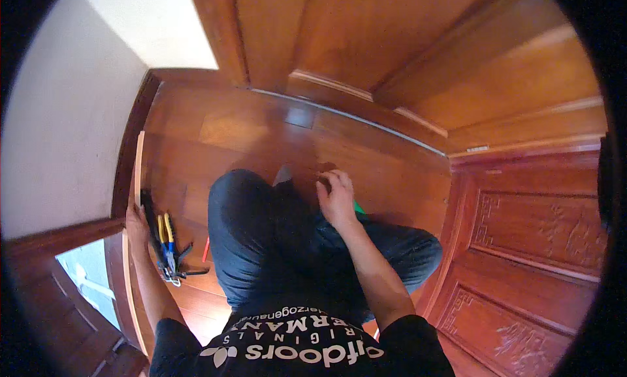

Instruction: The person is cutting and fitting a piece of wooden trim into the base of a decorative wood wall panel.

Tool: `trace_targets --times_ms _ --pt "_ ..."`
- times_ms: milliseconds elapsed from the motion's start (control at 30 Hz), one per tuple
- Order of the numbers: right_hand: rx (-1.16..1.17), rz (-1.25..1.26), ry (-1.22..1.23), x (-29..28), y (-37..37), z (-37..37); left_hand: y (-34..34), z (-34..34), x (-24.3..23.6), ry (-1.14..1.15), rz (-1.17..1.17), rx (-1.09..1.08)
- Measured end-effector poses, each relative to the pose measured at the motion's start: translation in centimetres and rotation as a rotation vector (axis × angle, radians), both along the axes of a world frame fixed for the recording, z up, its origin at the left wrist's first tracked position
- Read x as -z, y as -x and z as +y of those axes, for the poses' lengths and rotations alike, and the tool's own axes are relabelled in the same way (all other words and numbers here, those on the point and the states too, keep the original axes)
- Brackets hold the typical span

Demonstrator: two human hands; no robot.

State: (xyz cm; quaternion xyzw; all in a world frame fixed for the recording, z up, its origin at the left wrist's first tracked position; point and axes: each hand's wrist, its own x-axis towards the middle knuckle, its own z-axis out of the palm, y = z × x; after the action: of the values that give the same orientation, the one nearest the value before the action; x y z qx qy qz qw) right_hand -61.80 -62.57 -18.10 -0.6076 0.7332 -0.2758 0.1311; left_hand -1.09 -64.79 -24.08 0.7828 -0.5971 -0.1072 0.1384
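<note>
Where the left hand meets the long, pale wooden strip beside the white wall, I cannot tell whether its fingers grip. Just right lie pliers with yellow-and-blue handles. Above the dark-trousered legs, the right hand has loosely bent fingers, thumb apart.

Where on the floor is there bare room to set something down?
Bare floorboards: the broad patch between the person's knees and the wooden panels ahead. Crowded: left side, where yellow-and-blue-handled pliers and other tools lie near the left hand.
</note>
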Motion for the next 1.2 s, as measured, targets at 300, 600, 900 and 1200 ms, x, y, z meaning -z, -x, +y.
trace_targets --times_ms 300,600,900,1200 --pt "-0.07 -0.895 -0.246 -8.2 -3.8 6.1 26.0 -3.9 -21.4 0.195 0.157 0.603" --pt "0.156 -1.785 0.307 -11.1 1.9 6.8 46.2 -2.5 -23.5 0.262 0.127 1.348" --pt "0.66 -1.42 0.367 -4.2 24.3 3.4 46.2 -18.1 -11.8 -0.381 -0.233 1.173" --pt "0.65 -1.587 0.132 6.8 35.0 -2.4 38.7 -26.4 3.2 -0.056 -0.426 0.959"
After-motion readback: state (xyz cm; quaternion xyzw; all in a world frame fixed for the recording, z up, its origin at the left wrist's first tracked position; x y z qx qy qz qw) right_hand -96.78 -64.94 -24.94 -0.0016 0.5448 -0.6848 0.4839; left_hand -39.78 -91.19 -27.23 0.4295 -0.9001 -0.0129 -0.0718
